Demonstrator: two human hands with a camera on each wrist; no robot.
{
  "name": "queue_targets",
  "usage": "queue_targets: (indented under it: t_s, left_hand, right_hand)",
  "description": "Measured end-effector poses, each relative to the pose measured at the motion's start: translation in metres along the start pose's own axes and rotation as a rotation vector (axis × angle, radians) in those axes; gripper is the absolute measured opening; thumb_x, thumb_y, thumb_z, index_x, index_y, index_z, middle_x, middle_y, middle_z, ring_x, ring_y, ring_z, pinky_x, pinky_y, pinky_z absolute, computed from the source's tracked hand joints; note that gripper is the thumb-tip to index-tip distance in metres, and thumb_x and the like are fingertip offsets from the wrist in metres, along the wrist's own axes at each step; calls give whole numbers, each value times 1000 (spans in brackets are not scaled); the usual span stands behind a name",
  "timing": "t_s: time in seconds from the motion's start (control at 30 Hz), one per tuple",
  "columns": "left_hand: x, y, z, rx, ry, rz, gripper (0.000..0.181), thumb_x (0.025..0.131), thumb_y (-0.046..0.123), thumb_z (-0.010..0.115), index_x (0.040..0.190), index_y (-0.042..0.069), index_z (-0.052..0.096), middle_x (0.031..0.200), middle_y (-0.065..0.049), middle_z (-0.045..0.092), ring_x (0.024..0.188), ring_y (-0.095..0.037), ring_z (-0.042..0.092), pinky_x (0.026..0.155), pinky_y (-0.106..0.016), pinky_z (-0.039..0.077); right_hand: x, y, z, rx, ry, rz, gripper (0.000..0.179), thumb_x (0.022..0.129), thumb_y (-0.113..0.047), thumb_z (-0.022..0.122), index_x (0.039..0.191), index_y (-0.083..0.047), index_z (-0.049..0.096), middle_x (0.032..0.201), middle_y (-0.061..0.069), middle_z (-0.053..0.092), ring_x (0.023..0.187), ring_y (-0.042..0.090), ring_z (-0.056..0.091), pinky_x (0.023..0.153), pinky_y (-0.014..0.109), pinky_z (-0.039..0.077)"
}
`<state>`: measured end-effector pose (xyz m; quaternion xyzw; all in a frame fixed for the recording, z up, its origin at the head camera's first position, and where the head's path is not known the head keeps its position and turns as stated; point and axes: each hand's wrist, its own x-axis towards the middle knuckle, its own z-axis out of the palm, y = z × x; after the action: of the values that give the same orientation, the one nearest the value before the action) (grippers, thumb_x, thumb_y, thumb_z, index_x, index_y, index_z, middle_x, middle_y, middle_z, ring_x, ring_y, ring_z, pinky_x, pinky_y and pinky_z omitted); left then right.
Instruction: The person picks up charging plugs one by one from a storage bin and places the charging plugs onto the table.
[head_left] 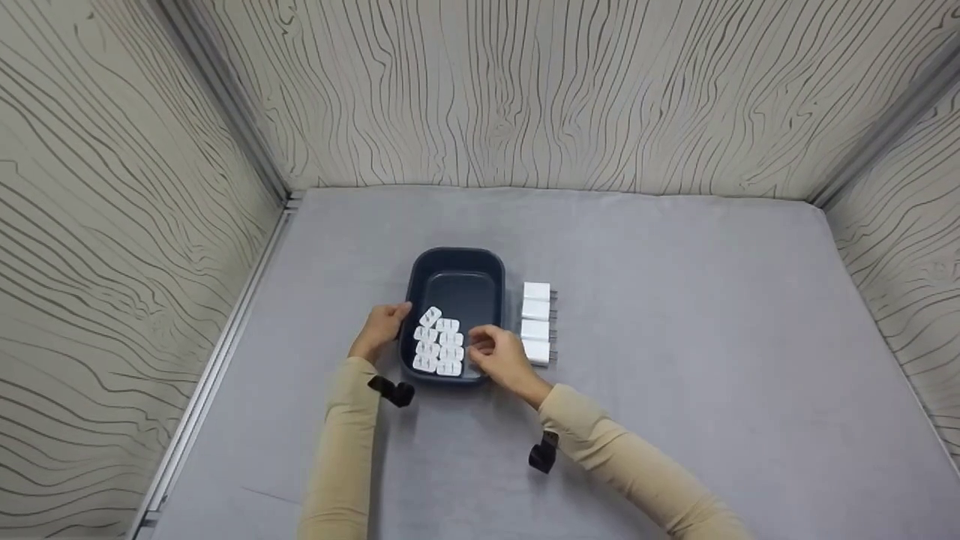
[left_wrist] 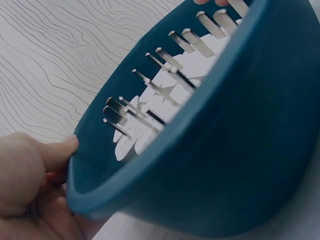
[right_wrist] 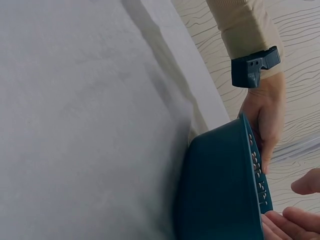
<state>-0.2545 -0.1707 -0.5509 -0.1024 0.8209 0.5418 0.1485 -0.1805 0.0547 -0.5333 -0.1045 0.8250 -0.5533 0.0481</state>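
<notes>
My left hand point(head_left: 381, 330) grips the left rim of a dark blue plastic tub point(head_left: 457, 260), with its thumb over the edge in the left wrist view. Inside the tub, white power plugs point(head_left: 439, 349) lie in two columns, their metal prongs pointing up. Over the tub's right side is my right hand point(head_left: 501, 358). In the right wrist view its thumb point(right_wrist: 307, 181) stands apart from the fingers point(right_wrist: 295, 222), with nothing visible between them. Its fingertips point(left_wrist: 212, 2) show at the top of the left wrist view, near the plugs.
Right of the tub, a row of several white power plugs point(head_left: 536, 322) lies on the grey cloth-covered table point(head_left: 675, 337), prongs facing right. Wood-grain patterned panels point(head_left: 525, 97) stand around the table's back and sides. A metal rail point(head_left: 217, 360) runs along the left edge.
</notes>
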Motion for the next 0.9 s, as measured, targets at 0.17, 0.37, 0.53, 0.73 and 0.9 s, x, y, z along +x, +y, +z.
queue_targets:
  t_s: [0.17,0.37,0.53,0.73,0.9]
  left_hand:
    - [0,1,0,-1,14,-12,39,102,26,48,66,11,53,63,7,48,63,-7,45,62,-21,38]
    - [0,0,0,4,4,-15,43,102,26,47,61,14,43,59,8,43,60,-7,42,59,-21,35]
    - [0,-1,0,3,9,-7,46,101,26,49,58,16,38,56,8,38,56,-6,38,56,-22,32]
    - [0,-1,0,8,24,-8,41,101,26,49,64,9,51,59,9,43,60,-6,42,59,-20,35]
    - [0,-2,1,11,31,-11,37,102,27,47,103,-4,68,73,7,56,73,-6,50,69,-18,40]
  right_hand:
    - [6,-1,2,1,0,3,28,86,-1,63,110,12,61,104,27,67,95,36,68,84,36,57]
    - [15,-2,5,21,14,-5,29,85,-3,66,109,12,61,103,28,67,96,37,68,85,35,57]
    - [20,-2,4,23,17,2,31,84,-3,67,109,13,61,104,29,67,97,39,68,86,38,57]
    - [23,0,8,-43,3,2,32,84,-6,67,110,11,61,105,27,68,97,38,69,86,38,56]
    - [29,1,10,-80,-17,-22,33,83,-5,66,110,12,61,104,28,68,96,38,69,86,40,56]
